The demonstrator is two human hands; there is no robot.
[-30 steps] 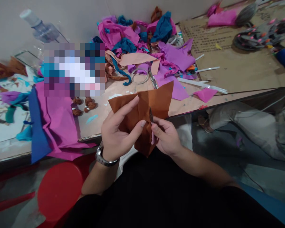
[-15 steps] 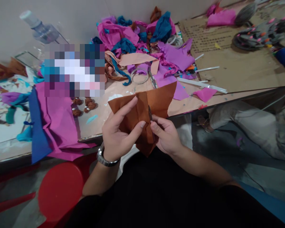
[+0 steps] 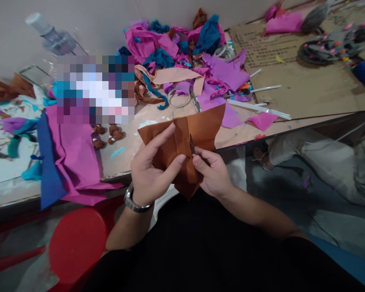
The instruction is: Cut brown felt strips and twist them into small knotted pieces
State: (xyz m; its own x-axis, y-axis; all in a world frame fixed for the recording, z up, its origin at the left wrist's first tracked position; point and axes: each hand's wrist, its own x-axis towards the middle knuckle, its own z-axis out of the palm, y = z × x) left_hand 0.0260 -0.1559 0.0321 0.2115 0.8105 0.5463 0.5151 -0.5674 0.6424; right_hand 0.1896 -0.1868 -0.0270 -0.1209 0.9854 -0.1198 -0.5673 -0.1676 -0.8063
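A folded sheet of brown crepe paper (image 3: 205,123) is held up in front of me at the table's near edge. My left hand (image 3: 153,166), with a metal watch on its wrist, grips the paper's left part, thumb on top and index finger stretched along it. In my right hand (image 3: 212,172) is a pair of scissors (image 3: 192,142); a dark pointed blade lies along the fold in the middle of the paper. The fingers hide the scissors' handles. The paper's lower corner hangs down towards my lap.
Pink, purple and teal crepe paper (image 3: 152,42) is heaped at the back. Small brown bundles (image 3: 115,133), a tape roll (image 3: 179,97) and white glue sticks (image 3: 258,108) lie on the table. A cardboard sheet (image 3: 280,89) covers the right side. A red stool (image 3: 77,243) stands lower left; a person's leg (image 3: 325,156) shows at right.
The scissors' blade has shifted slightly and shows a little more against the brown paper. Both hands stay almost in place.
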